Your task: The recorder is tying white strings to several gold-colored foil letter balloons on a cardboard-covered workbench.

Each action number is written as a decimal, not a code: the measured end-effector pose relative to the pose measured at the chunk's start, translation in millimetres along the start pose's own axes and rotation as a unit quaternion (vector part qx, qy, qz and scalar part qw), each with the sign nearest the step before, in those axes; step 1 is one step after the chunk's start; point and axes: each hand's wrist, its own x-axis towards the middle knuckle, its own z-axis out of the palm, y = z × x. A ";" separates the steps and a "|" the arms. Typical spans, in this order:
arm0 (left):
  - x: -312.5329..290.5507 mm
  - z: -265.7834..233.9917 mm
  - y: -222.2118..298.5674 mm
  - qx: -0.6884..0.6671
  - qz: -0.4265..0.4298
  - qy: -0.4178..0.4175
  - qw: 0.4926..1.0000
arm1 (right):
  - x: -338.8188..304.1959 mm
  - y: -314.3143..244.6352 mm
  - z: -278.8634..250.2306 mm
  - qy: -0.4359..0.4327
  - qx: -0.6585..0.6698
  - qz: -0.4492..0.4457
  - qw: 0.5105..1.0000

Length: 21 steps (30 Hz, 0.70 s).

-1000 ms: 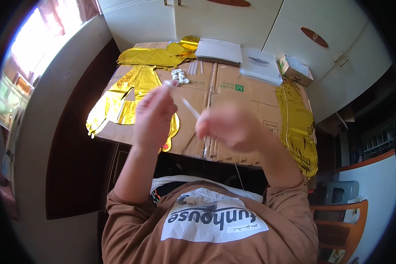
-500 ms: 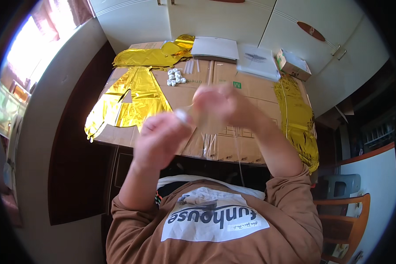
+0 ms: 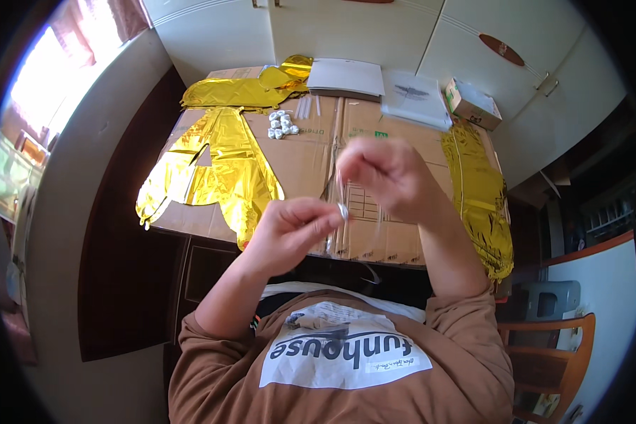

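Observation:
My left hand (image 3: 290,237) pinches a small white roll (image 3: 343,210) between thumb and fingertips above the cardboard's front part. Higher and to the right, my right hand (image 3: 389,177) is closed around a thin, pale ribbon (image 3: 339,185) that runs down to the roll. A loose length of it hangs below my right hand, past the cardboard's front edge. Left of my hands lies a flat gold foil balloon (image 3: 222,141) shaped like a letter A. Beyond them, several small white rolls (image 3: 279,126) sit in a cluster beside short clear straws (image 3: 304,107).
Cardboard (image 3: 420,152) covers the table. A second gold foil piece (image 3: 226,93) lies at the back left, another (image 3: 477,194) along the right edge. White sheets (image 3: 345,76), a clear plastic bag (image 3: 413,102) and a small box (image 3: 473,104) line the back. A wooden chair (image 3: 576,353) stands at right.
My left hand has moved right and slightly down with the white roll. My right hand has shifted a little right, and the ribbon between them now runs more upright.

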 end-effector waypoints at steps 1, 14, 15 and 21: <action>-2.7 -4.0 9.9 -0.073 -0.020 -0.054 0.996 | -2.3 5.9 3.5 -0.032 -0.010 0.017 0.999; 11.2 -4.5 0.4 -0.093 0.025 0.132 0.987 | -20.6 3.3 15.0 -0.086 -0.026 -0.024 0.996; 9.2 0.8 -3.5 -0.058 0.009 0.110 0.992 | -21.2 -2.7 14.1 -0.069 0.012 -0.040 0.997; 3.2 -6.5 6.0 -0.314 0.029 0.063 0.947 | -24.7 14.2 21.1 -0.080 -0.024 -0.003 0.996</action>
